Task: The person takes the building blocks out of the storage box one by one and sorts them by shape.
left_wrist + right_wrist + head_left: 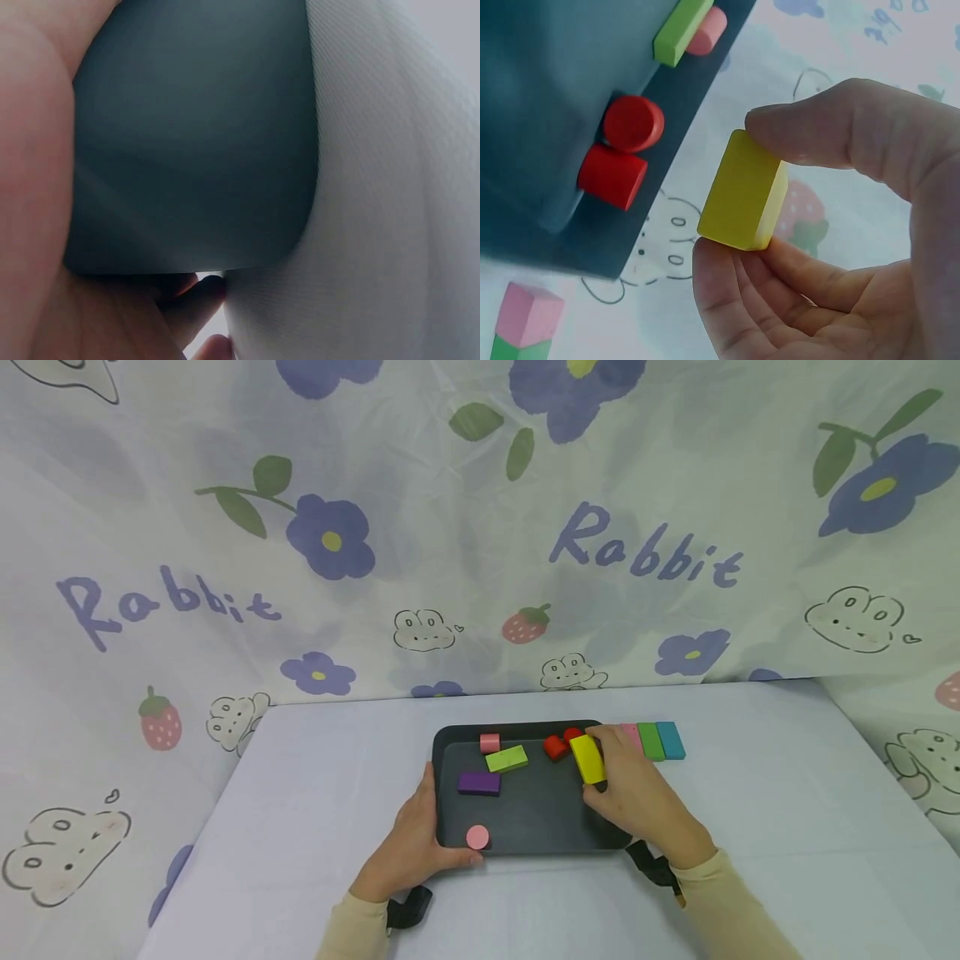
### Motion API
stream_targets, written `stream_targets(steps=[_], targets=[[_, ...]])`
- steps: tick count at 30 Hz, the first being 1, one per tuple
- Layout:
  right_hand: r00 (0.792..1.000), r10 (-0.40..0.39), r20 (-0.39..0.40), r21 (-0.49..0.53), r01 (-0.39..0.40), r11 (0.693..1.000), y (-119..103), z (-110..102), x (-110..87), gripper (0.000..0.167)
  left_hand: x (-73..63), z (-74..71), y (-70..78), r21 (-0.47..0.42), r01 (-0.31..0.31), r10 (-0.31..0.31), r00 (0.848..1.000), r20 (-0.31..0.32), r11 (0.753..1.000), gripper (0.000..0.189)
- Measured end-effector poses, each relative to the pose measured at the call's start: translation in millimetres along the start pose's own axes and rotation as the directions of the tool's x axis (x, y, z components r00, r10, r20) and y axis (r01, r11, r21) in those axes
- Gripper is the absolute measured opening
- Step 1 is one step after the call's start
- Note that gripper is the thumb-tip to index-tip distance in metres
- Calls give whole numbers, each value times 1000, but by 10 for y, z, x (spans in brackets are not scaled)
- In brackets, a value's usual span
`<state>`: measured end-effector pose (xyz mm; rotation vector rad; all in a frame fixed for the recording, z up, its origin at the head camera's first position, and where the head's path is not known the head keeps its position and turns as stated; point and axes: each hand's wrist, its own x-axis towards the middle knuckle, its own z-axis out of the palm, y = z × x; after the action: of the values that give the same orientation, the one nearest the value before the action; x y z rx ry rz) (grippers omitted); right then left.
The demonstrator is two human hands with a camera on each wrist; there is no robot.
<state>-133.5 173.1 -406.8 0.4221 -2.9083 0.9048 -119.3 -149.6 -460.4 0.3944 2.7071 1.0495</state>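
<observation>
My right hand pinches a yellow block between thumb and fingertips, over the right side of a dark tray. In the right wrist view the yellow block is held by its two ends. At the tray's near left corner, my left hand holds the rim, thumb along the front edge and fingers along the left side. Inside the tray lie a purple block, a light green block, a pink piece, a pink round piece and two red cylinders.
Just right of the tray, a pink block, a green block and a blue block lie side by side on the white tablecloth. A printed curtain hangs behind the table.
</observation>
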Motion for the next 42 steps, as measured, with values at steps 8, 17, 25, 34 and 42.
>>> stream_targets(steps=[8,17,25,34,42], targets=[[1000,17,-13,-21,-18,1000,111,-93,-9,71,-4,16,10,9,9,-9,1000,1,1000,148],[999,36,-24,10,-36,999,254,-189,-17,70,-16,24,6,12,19,-19,1000,6,1000,148],[998,52,-40,14,-52,999,350,-285,-12,70,-10,22,-5,8,-2,2,1000,1,1000,149],[994,103,-31,18,-102,995,491,-375,20,71,5,1,-27,11,-33,33,999,-9,999,148],[994,109,-30,7,-109,994,594,-428,36,72,-2,1,-29,9,-31,31,999,-15,999,149]])
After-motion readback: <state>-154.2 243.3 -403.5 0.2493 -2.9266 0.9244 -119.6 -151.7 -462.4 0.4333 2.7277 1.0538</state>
